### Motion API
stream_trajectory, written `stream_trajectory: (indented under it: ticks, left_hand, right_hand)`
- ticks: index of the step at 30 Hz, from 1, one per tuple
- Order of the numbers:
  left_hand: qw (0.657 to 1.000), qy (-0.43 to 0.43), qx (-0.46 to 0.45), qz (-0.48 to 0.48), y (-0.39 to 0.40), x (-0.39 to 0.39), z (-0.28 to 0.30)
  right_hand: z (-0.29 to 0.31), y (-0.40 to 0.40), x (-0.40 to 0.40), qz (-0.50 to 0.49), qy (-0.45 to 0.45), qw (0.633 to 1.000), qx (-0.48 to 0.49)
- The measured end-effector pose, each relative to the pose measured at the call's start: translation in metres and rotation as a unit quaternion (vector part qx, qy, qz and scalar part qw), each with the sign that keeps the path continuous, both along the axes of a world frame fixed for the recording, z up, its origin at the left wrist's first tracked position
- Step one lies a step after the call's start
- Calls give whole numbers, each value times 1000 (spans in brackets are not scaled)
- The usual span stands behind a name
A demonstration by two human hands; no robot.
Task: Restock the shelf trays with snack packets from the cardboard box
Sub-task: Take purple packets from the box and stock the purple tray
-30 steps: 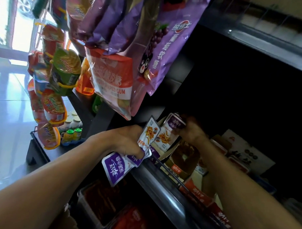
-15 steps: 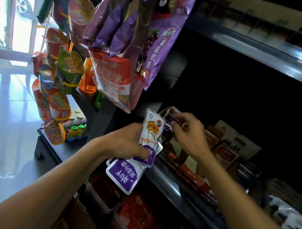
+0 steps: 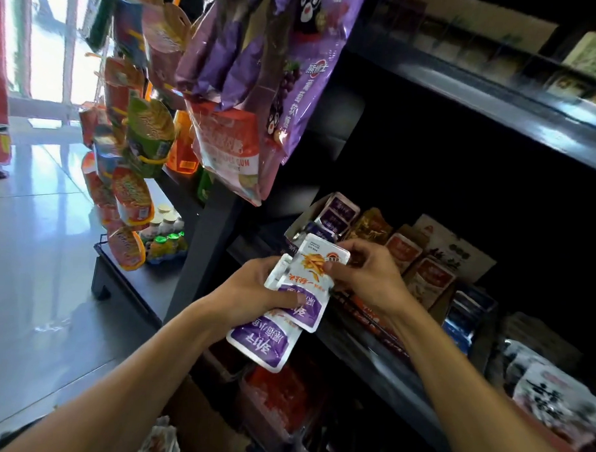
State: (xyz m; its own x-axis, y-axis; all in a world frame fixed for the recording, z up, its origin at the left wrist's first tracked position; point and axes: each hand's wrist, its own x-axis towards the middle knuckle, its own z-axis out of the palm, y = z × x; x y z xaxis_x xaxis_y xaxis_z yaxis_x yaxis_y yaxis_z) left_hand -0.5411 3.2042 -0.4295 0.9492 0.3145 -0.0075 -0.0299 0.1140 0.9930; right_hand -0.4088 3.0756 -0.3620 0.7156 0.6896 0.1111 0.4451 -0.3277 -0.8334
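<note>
**Purple-and-white packets held in both hands before the shelf tray**

Purple-and-white foil is what fills both hands. At least three snack packets [image 3: 309, 283] are fanned in front of the black shelf [image 3: 363, 346]: the stack is gripped by the left hand [image 3: 254, 288], thumb pressed on top and fingers curled beneath, while the top packet's right edge is pinched by the thumb and fingers of the right hand [image 3: 365, 279]. How many packets lie underneath cannot be counted, since they overlap.

Just behind the hands, an open cardboard tray [image 3: 298, 226] is seen on the shelf with about three matching purple packets [image 3: 339, 213] standing in it; its lower part is hidden by the held packets. To its right, two red packets [image 3: 423, 270] are seen, and further trays are lost in shadow.

Large purple bags [image 3: 261, 62] are hung above, their tops cut off by the frame edge. Small bottles [image 3: 164, 234] are grouped on a low stand at left; their number is hard to make out.
</note>
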Motion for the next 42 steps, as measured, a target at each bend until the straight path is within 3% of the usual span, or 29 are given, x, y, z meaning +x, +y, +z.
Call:
stream_trajectory:
  ticks: [3, 6, 10, 13, 17, 21, 23, 26, 28, 30, 32, 36, 42]
  left_hand:
    - [1000, 0, -26, -4, -8, -5, -5]
    - [998, -12, -54, -7, -19, -9, -12]
    - [993, 18, -58, 104, -25, -11, -26]
    - [985, 42, -79, 151, -26, -15, -30]
    - [979, 48, -144, 137, -37, -17, -29]
    - [984, 20, -94, 150, -57, -18, -29]
    - [970, -1, -142, 196, -61, -15, -30]
    - [930, -31, -255, 263, -61, -4, -23]
    - [914, -56, -310, 257, -63, 3, -15]
    - [909, -93, -342, 220, -65, 7, -10]
    - [919, -106, -319, 205, -60, 7, -10]
    - [954, -45, -239, 176, -45, 4, -17]
    - [972, -24, -96, 211, -42, 21, -19]
  right_hand:
    - [-10, -5, -2, 1, -6, 999, -41]
    - [-10, -7, -1, -53, 2, 998, -13]
    - [-2, -18, -1, -90, 64, 994, 29]
    - [-1, -31, -3, -69, 94, 993, 10]
    - [-11, -35, -23, -9, 127, 989, -72]
    - [-36, -27, -45, -14, 95, 993, -75]
    - [-40, -32, -46, -40, 118, 991, -55]
    - [-43, -47, -54, 23, 220, 970, -100]
    - [-43, -51, -57, 42, 240, 967, -72]
    - [-39, -50, -50, -1, 214, 977, -24]
    - [-29, -51, -43, -52, 211, 976, 18]
    - [-18, -52, -27, -97, 260, 955, 101]
    - [-8, -32, -17, -41, 153, 986, 44]
